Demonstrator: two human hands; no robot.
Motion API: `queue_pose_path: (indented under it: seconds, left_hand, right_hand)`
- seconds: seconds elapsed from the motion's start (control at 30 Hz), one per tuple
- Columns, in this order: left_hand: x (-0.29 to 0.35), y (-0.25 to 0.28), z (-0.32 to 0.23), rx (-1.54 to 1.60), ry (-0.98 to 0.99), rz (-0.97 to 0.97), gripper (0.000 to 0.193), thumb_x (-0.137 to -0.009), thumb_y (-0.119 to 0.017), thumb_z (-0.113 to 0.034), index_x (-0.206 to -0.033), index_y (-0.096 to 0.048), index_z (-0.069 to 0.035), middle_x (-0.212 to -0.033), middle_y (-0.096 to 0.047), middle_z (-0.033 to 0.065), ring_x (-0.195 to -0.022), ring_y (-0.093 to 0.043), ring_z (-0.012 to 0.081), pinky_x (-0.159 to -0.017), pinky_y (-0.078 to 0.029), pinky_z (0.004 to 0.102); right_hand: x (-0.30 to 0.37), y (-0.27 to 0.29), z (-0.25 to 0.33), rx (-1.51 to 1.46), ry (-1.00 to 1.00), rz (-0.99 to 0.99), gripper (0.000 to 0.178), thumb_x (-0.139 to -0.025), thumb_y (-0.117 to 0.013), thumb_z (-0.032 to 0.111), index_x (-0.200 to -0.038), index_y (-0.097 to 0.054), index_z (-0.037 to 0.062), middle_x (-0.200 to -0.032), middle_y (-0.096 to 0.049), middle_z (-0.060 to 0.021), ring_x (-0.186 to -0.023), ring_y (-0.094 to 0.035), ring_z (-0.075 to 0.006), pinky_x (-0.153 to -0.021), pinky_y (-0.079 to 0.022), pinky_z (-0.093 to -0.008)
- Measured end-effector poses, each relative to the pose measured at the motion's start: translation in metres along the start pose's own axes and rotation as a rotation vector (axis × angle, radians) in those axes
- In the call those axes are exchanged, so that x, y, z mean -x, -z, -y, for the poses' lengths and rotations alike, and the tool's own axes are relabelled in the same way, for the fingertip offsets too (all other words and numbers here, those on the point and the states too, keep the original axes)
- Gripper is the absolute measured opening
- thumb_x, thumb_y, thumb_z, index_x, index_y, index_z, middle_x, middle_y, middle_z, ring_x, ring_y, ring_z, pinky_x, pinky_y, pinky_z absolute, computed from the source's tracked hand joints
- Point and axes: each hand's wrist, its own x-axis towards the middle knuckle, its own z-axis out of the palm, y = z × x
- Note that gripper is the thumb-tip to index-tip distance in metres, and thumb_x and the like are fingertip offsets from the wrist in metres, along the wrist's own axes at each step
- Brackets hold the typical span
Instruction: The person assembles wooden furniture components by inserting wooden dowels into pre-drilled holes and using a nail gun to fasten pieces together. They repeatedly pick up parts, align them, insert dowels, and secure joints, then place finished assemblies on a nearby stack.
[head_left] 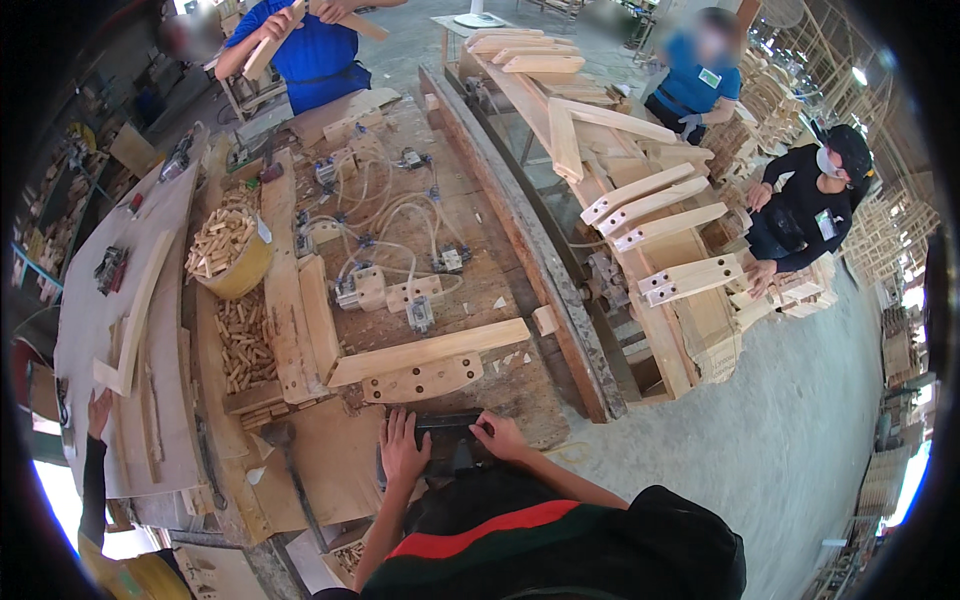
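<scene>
A black bar-shaped thing (447, 424) lies at the near edge of the wooden workbench, right in front of me; its kind is unclear. My left hand (404, 447) rests at its left end, fingers stretched forward and nearly flat. At the right end, the fingers of my right hand (500, 437) are curled onto the bar. Just beyond it lies a wooden block with several drilled holes (422, 380). A long wooden rail (430, 353) rests along that block, its left end meeting a shorter wooden piece (318, 312) at a corner.
Clamps with clear air hoses (385, 230) cover the bench. A yellow bucket of dowels (240, 272) and loose dowels (243, 345) stand left, near a hammer (285, 450). Stacked wooden parts (660, 210) lie beyond a long beam (530, 250). Co-workers stand around; one's hand (98, 412) reaches in left.
</scene>
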Motion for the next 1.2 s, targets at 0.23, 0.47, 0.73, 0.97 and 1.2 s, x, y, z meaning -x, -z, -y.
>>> queue_pose_path:
  seconds: [0.23,0.47,0.73,0.97,1.2]
  left_hand:
    - [0.001,-0.001,0.005,-0.006,0.005,-0.004,0.055,-0.085,-0.063,-0.031,-0.131,-0.051,-0.004,-0.140,-0.048,0.0164,-0.136,-0.038,0.0319,-0.116,-0.024,0.0478]
    - [-0.002,0.003,-0.001,0.022,0.011,-0.017,0.052,-0.082,-0.066,-0.028,-0.126,-0.055,-0.002,-0.138,-0.051,0.0167,-0.135,-0.040,0.0326,-0.115,-0.026,0.0476]
    - [-0.004,-0.005,-0.005,0.015,0.025,-0.016,0.052,-0.081,-0.066,-0.027,-0.126,-0.055,-0.003,-0.138,-0.051,0.0171,-0.135,-0.041,0.0322,-0.115,-0.026,0.0490]
    - [-0.004,0.001,0.000,0.035,0.041,-0.003,0.054,-0.081,-0.066,-0.030,-0.127,-0.055,-0.003,-0.138,-0.051,0.0162,-0.136,-0.039,0.0316,-0.115,-0.025,0.0484]
    - [-0.005,0.006,0.000,0.044,0.063,-0.027,0.052,-0.081,-0.066,-0.029,-0.125,-0.056,-0.003,-0.137,-0.052,0.0164,-0.134,-0.042,0.0310,-0.114,-0.027,0.0474]
  right_hand:
    - [-0.002,-0.005,-0.003,-0.003,0.005,-0.009,0.024,-0.089,-0.069,0.027,-0.085,-0.059,0.0049,-0.060,-0.056,-0.0108,-0.051,-0.055,-0.0235,-0.050,-0.043,-0.0366]
    - [-0.001,0.000,0.001,-0.036,-0.046,-0.023,0.025,-0.088,-0.069,0.029,-0.084,-0.062,0.0056,-0.062,-0.057,-0.0114,-0.054,-0.058,-0.0240,-0.052,-0.045,-0.0369]
    - [-0.004,-0.003,-0.013,-0.026,-0.045,-0.085,0.028,-0.085,-0.071,0.033,-0.080,-0.064,0.0062,-0.062,-0.059,-0.0105,-0.054,-0.058,-0.0220,-0.052,-0.046,-0.0357]
    - [-0.008,-0.011,-0.007,-0.011,-0.062,-0.165,0.029,-0.084,-0.073,0.031,-0.072,-0.063,0.0057,-0.055,-0.056,-0.0088,-0.047,-0.054,-0.0204,-0.047,-0.043,-0.0337]
    - [-0.010,-0.018,-0.011,0.027,-0.082,-0.142,0.030,-0.084,-0.073,0.027,-0.067,-0.059,0.0058,-0.050,-0.050,-0.0058,-0.043,-0.048,-0.0155,-0.044,-0.038,-0.0326]
